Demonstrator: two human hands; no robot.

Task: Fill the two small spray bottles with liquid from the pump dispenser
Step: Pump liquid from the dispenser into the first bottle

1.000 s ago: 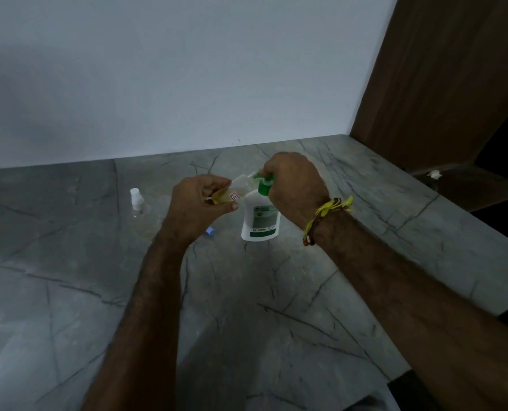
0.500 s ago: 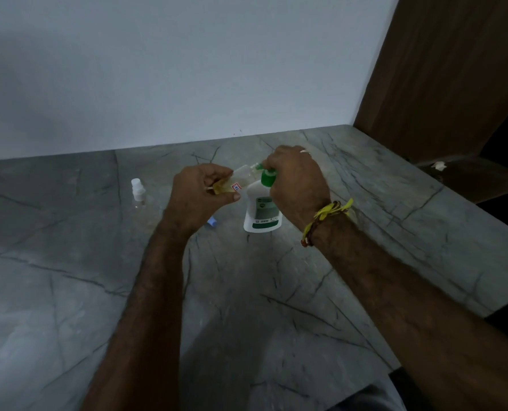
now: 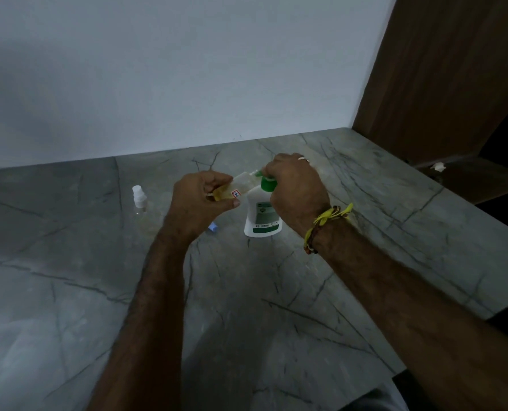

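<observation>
A white pump dispenser [image 3: 263, 216] with a green collar and green label stands on the grey marble counter [image 3: 246, 292]. My right hand [image 3: 295, 189] is curled over its pump head, which is mostly hidden. My left hand [image 3: 200, 200] grips a small clear spray bottle [image 3: 240, 186] with yellowish liquid and a red-edged label, tilted with its open mouth at the green nozzle. A second small clear spray bottle [image 3: 139, 198] with a white cap stands upright at the left, apart from both hands.
A small blue cap [image 3: 213, 226] lies on the counter just below my left hand. A white wall runs along the back and a brown wooden panel [image 3: 442, 78] stands at the right. The counter's edge drops off at the right and front.
Both hands and the bottles hold the same pose against the dispenser. Only the camera view has shifted slightly.
</observation>
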